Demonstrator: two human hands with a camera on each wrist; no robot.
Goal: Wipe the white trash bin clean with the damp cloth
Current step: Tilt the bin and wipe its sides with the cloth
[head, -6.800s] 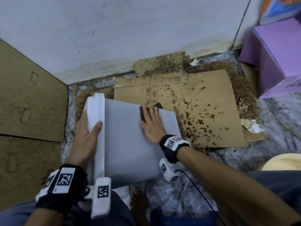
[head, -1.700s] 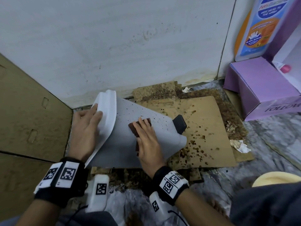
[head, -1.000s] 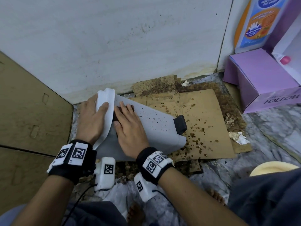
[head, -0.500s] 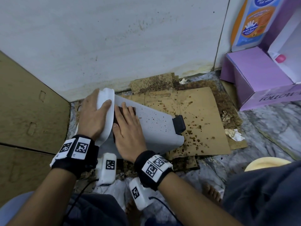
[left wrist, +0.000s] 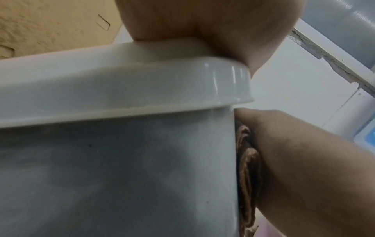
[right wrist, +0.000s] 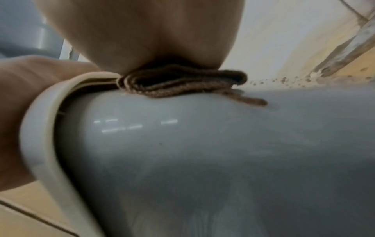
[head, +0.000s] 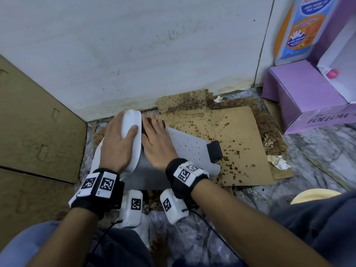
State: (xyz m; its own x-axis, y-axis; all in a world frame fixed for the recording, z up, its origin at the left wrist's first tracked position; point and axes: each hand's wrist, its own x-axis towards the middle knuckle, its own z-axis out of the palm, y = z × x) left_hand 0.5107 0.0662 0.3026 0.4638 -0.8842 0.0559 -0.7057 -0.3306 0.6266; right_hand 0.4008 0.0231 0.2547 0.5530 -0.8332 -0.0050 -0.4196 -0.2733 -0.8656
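Observation:
The white trash bin [head: 188,149] lies on its side on the floor, lid [head: 133,120] to the left and black pedal [head: 214,151] to the right. Brown specks dot its upper side. My left hand [head: 117,143] grips the lid, thumb over its rim. My right hand [head: 157,141] lies flat with straight fingers, pressing the folded brown cloth [head: 144,130] onto the bin just beside the lid. The right wrist view shows the cloth [right wrist: 182,81] squeezed between palm and bin [right wrist: 202,152]. In the left wrist view the cloth [left wrist: 246,176] sits under the right hand against the bin [left wrist: 121,176].
Stained brown cardboard [head: 231,132] covers the floor under the bin, against a white wall [head: 134,45]. A cardboard panel [head: 34,122] stands at the left. A purple box [head: 300,93] and a bottle [head: 300,29] are at the right, with crumpled paper [head: 277,162] nearby.
My right hand has slid the cloth along the bin's side up against the lid and further toward the wall. The left hand keeps its hold on the lid.

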